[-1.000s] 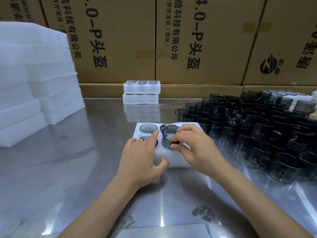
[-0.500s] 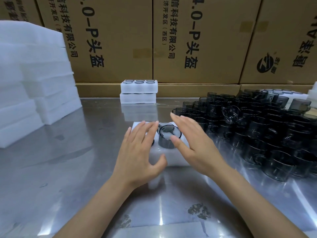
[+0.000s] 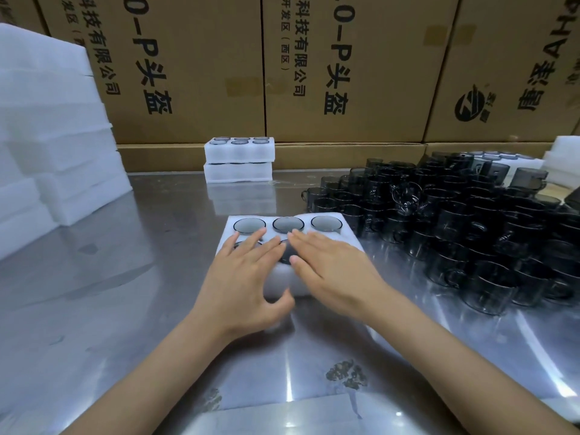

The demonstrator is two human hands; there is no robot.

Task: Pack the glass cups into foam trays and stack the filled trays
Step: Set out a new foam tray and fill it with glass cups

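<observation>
A white foam tray [image 3: 346,241] lies on the steel table in front of me, with smoky glass cups [image 3: 288,224] sunk into its holes; three rims show along the far row. My left hand [image 3: 243,277] lies flat over the tray's near left cups, fingers straight, thumb at the tray's front edge. My right hand [image 3: 332,266] presses flat on the near middle and right part, fingers straight. The near row of cups is mostly hidden under both hands. Two filled trays [image 3: 239,159] stand stacked at the back of the table.
A large crowd of loose dark glass cups [image 3: 464,227] covers the table's right side. Stacks of empty foam trays [image 3: 53,146] rise at the left. Cardboard boxes [image 3: 342,67] wall off the back. More foam [image 3: 561,158] sits at the far right.
The cup that stood up out of the tray's middle hole has been pushed down flush. Both hands went from gripping it, to hovering open, to lying flat on the tray.
</observation>
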